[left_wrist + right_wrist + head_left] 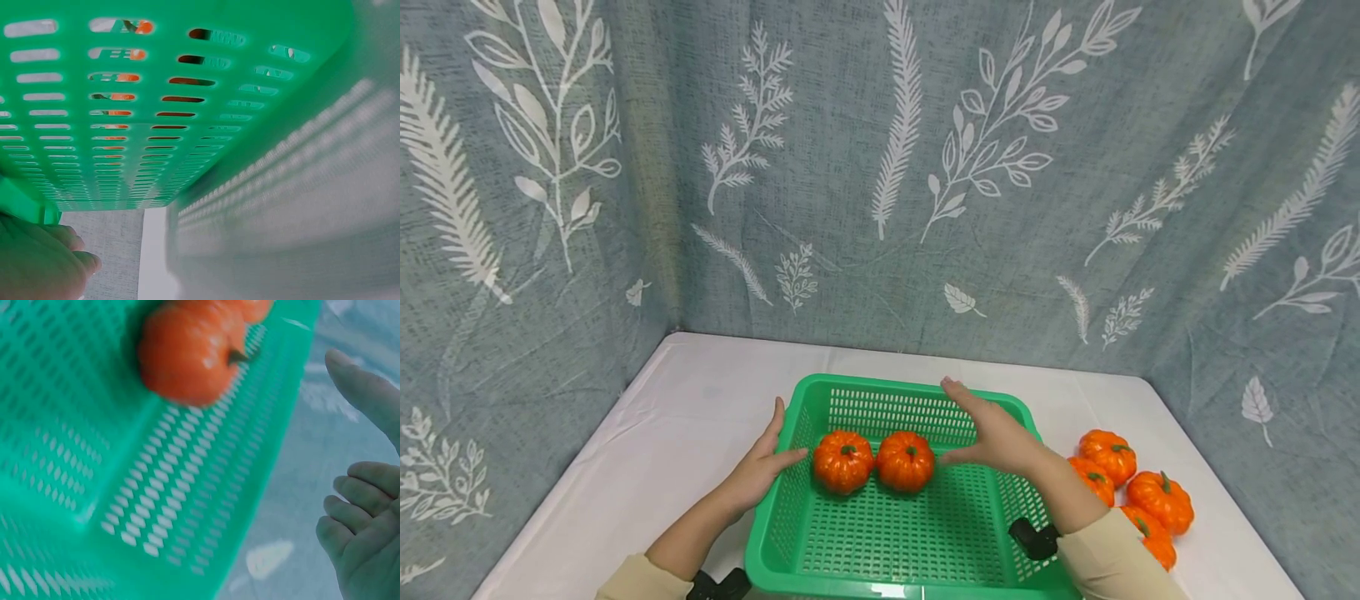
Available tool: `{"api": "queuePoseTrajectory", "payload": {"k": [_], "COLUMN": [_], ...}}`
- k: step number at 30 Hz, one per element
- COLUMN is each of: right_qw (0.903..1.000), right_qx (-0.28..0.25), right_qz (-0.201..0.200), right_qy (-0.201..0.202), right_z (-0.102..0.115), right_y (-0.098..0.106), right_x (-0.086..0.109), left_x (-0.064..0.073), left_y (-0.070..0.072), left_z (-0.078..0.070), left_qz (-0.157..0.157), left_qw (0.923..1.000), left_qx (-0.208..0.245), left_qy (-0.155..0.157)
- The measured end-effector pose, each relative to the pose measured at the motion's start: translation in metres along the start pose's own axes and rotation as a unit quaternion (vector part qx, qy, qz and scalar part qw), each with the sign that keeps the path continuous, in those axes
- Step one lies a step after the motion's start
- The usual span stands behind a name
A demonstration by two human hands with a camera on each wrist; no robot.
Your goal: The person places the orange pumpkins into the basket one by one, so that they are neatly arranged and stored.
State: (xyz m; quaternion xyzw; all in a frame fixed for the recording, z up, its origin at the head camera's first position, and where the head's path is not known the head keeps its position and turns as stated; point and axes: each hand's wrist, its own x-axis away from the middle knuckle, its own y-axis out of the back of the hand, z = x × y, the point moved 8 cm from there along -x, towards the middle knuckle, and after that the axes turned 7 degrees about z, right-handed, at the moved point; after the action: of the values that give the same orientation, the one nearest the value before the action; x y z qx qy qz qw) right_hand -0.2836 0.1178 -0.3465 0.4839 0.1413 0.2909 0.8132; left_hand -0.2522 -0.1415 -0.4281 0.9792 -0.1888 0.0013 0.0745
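A green plastic basket (895, 590) with slotted walls stands on the white table. Inside, toward its back left, two small orange pumpkins sit side by side: the left pumpkin (842, 463) and the right pumpkin (906, 462). My left hand (756, 475) is at the basket's left rim, its thumb reaching over the edge and its fingers extended outside; in the left wrist view this hand (40, 259) overlaps the rim's lower end. Over the right part of the basket, my right hand (1000, 433) is spread with nothing in it, thumb pointing toward the right pumpkin.
Several more orange pumpkins (1161, 500) lie in a cluster on the table right of the basket, partly behind the right forearm. A grey-green curtain (850, 275) with white leaf prints hangs behind and along both sides of the white table (692, 400).
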Motion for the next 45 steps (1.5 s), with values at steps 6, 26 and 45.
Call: {"api": "queuePoseTrajectory", "payload": {"k": [6, 26, 45], "right_qw": [0.9985, 0.9699, 0.9368], "right_qx": [-0.012, -0.040, -0.069], "right_qz": [-0.042, -0.119, -0.066], "right_qy": [-0.034, -0.209, -0.337], "right_z": [-0.020, -0.098, -0.173], "right_y": [0.033, 0.066, 0.019], "right_x": [0.024, 0.101, 0.127], "left_x": [-0.001, -0.003, -0.001], "left_y": [0.000, 0.001, -0.001], "left_z": [0.001, -0.002, -0.007], "left_qz": [0.000, -0.002, 0.007], "left_qw": [1.0000, 0.9999, 1.0000], "left_qx": [0.000, -0.002, 0.001], "left_qy": [0.005, 0.010, -0.003]}}
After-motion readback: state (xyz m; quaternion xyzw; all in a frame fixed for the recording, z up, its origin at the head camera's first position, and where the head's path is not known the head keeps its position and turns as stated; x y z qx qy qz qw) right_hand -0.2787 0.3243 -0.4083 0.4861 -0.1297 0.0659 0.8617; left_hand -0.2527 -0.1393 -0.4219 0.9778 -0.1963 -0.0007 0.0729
